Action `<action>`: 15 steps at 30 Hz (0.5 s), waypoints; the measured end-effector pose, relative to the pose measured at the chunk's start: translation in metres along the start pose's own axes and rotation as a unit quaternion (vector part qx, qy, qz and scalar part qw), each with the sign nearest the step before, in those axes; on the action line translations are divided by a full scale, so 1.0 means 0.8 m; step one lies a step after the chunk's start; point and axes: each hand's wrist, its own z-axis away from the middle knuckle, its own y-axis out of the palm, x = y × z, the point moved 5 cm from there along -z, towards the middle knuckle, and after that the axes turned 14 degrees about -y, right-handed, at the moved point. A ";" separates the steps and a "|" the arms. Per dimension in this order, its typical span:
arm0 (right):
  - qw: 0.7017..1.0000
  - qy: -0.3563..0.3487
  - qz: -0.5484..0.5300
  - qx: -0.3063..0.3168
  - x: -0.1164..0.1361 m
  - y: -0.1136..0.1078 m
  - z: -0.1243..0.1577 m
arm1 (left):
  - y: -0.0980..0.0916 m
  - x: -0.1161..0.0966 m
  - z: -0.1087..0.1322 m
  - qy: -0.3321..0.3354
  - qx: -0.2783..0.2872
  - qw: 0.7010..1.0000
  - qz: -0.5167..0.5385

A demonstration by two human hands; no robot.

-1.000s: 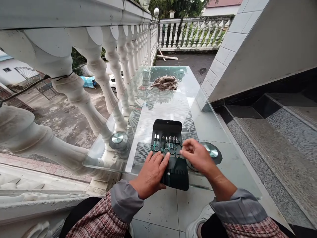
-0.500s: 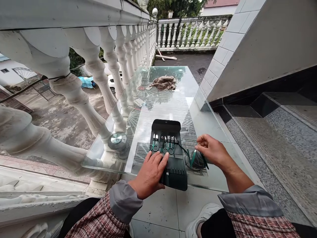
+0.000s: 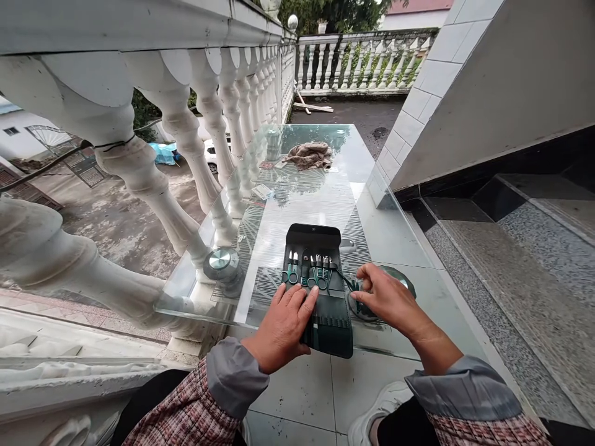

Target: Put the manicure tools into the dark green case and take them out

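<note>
A dark manicure case [image 3: 332, 310] lies unfolded on the glass table [image 3: 395, 248], near its front edge. Small green-handled scissors [image 3: 290, 275], nail clippers [image 3: 321, 265] and other slim tools sit in its loops. My left hand [image 3: 286, 319] rests on the case's left side, fingers stretched out, partly covering it. Just right of the case, my right hand [image 3: 385, 297] is closed in a pinch on a thin dark green strap [image 3: 346, 279] that runs from the case; the strap's end is hidden by my fingers.
A crumpled brown cloth [image 3: 309, 155] lies at the table's far end. A round metal-capped table support [image 3: 222, 263] shows at the front left. White balusters [image 3: 171, 124] line the left side, and stone steps [image 3: 502, 248] rise at the right.
My right hand has moved left and slightly down, closer to the case, and the strap's loose loop has drawn in under my fingers. My left hand has stayed in place on the case.
</note>
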 end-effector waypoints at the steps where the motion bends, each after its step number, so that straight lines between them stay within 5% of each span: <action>1: 1.000 -0.001 -0.001 0.004 -0.001 0.000 0.000 | 0.000 0.000 0.000 0.000 0.000 1.000 0.000; 7: 1.000 0.003 -0.008 0.016 -0.010 -0.001 0.000 | -0.001 0.000 0.000 0.000 -0.002 1.000 -0.001; 15: 0.997 -0.042 -0.032 -0.057 -0.006 -0.005 -0.003 | 0.000 0.000 0.000 0.002 -0.004 1.000 -0.004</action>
